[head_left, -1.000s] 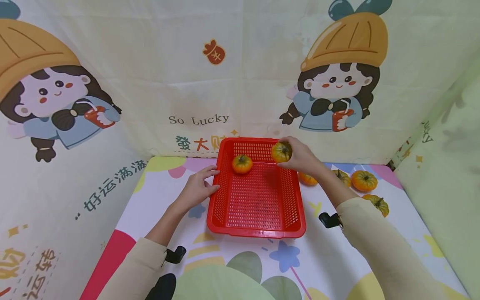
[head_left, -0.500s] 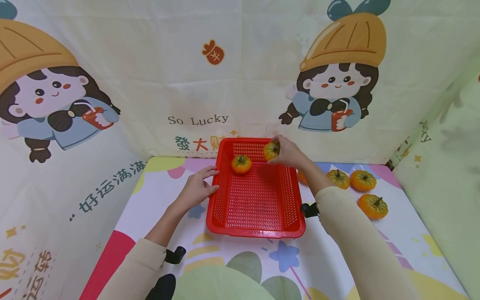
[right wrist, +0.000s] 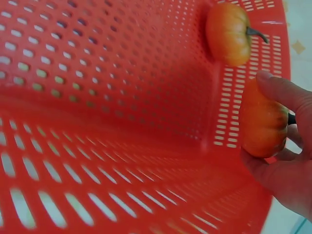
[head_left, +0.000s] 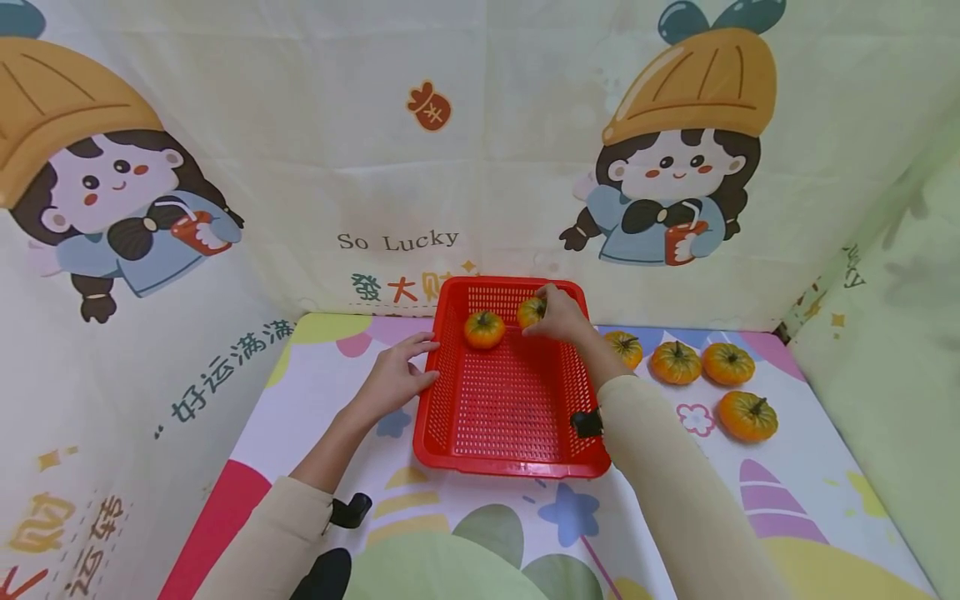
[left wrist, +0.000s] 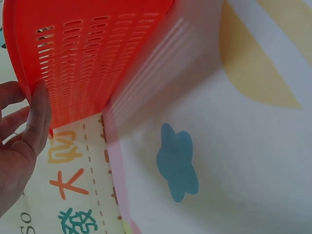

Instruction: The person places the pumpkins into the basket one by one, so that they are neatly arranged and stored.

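Head view: the right hand [head_left: 558, 314] grasps a small orange-and-green pumpkin [head_left: 530, 312] between thumb and fingers, inside a red perforated plastic basket [head_left: 510, 400] near its far wall. Whether this pumpkin touches the basket floor is hard to tell. Just beside it — a narrow gap between them — a second pumpkin [head_left: 483, 330] sits in the basket's far left part, stem up. The left hand [head_left: 396, 375] has its fingers loosely extended, fingertips touching the basket's left rim from outside. Right of the basket, four more pumpkins lie on the patterned tabletop [head_left: 795, 450]: three in a row toward the back, one nearer the front. Behind stands a cream backdrop [head_left: 510, 192] with cartoon girls and lettering — "So Lucky" among it.
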Demonstrator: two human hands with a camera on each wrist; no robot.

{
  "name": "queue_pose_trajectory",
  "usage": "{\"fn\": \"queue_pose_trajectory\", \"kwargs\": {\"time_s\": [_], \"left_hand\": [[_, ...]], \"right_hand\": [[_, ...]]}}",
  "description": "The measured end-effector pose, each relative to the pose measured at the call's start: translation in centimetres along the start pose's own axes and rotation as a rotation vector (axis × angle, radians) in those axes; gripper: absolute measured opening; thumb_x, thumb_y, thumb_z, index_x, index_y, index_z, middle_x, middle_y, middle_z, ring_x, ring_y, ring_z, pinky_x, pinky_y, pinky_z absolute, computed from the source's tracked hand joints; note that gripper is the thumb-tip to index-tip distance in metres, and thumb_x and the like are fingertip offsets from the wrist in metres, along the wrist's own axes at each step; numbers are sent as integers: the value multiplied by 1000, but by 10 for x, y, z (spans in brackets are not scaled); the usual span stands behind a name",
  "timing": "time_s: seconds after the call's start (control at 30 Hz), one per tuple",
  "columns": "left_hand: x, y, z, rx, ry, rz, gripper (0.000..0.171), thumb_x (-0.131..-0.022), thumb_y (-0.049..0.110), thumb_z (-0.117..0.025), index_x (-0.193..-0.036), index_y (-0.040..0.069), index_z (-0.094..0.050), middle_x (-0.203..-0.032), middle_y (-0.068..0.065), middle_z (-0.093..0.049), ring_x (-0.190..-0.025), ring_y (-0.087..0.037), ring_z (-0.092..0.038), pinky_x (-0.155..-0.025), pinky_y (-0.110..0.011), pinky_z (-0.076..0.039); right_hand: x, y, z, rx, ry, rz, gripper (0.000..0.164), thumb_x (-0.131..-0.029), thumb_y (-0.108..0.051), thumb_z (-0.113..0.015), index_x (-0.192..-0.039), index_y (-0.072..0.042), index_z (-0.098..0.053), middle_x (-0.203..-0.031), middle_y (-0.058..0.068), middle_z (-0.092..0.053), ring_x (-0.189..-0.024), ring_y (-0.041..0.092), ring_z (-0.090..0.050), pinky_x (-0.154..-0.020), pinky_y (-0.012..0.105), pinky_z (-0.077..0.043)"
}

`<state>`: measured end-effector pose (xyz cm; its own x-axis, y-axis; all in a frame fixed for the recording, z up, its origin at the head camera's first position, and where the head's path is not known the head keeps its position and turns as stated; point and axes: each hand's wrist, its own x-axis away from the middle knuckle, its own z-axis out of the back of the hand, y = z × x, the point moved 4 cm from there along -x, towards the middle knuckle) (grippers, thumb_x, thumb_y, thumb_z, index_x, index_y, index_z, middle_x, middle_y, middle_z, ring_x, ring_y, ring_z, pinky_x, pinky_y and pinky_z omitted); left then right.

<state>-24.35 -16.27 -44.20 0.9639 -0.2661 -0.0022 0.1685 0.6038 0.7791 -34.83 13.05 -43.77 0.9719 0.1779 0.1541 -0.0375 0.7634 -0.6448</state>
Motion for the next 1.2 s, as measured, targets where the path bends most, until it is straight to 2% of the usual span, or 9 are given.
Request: {"fn": "queue_pose_trajectory", "kwargs": {"time_s": [0.27, 0.43, 0.7, 1.0, 1.2], "left_hand": [[0, 1, 1, 5, -3, 2, 55, -92, 13, -76, -143, 3, -60, -160, -8, -47, -73, -18, -63, -68, -29, -59], [-1, 0, 0, -2, -3, 0, 55, -92, 13, -76, -144, 3, -59, -160, -8, -46, -74, -18, -64, -69, -27, -60], [0, -1, 1, -7, -3, 0, 55, -92, 13, -76, -143, 3, -60, -160, -7, -47, -71, -17, -63, -67, -26, -58], [0, 1, 0, 4, -8, -13, 54, -92, 12, -76, -143, 3, -60, -160, -9, -47, -71, -17, -63, -68, -29, -60], [0, 1, 0, 9, -8, -19, 55, -92, 12, -76, -143, 2, -60, -160, -9, -47, -72, -17, -63, -68, -29, -60]], "right_hand": [[-5, 5, -15, -55, 14, -112, 77, -84, -19, -86, -144, -8, -39, -142, 20, -44, -131, 35, -42, -111, 52, -48], [-6, 10, -24, -107, 54, -172, 80, -82, -18, -87, -145, -12, -38, -142, 19, -43, -133, 36, -40, -111, 55, -48], [-7, 16, -38, -167, 99, -173, 83, -83, -23, -87, -147, -11, -36, -144, 21, -41, -133, 38, -39, -114, 57, -44], [-7, 21, -48, -186, 88, -235, 87, -83, -20, -87, -150, -10, -33, -153, 22, -34, -139, 38, -38, -118, 58, -39], [-7, 24, -50, -165, 81, -245, 86, -82, -19, -88, -148, -7, -33, -149, 24, -35, -134, 38, -42, -119, 57, -39]]}}
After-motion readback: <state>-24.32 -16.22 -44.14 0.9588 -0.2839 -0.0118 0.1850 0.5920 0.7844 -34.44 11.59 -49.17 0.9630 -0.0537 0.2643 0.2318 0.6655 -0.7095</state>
